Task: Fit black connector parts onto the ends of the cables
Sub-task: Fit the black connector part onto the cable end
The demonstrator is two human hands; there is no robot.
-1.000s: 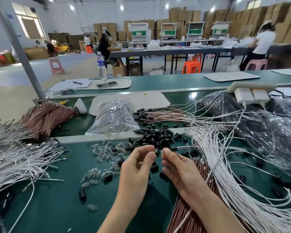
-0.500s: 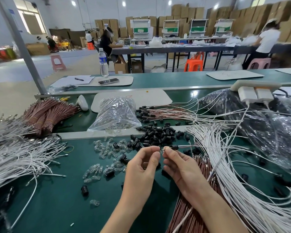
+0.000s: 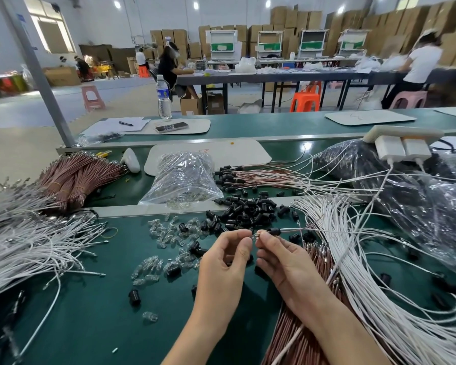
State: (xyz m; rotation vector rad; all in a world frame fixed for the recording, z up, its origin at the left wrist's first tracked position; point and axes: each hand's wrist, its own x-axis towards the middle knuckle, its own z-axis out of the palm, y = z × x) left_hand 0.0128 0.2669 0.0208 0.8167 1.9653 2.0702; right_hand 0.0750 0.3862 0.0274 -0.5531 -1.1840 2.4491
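view: head | hands: our left hand (image 3: 223, 262) and right hand (image 3: 282, 262) meet at the fingertips above the green table (image 3: 90, 325) | left: pinches a small clear bulb (image 3: 253, 235) | right: pinches a thin cable (image 3: 295, 229), a black connector (image 3: 273, 231) sitting on it just beyond our fingers | behind: pile of black connectors (image 3: 248, 209) | right side: white cables (image 3: 379, 272)

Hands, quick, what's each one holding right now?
Left hand: pinches a small clear piece.
Right hand: pinches the cable beside its black connector.
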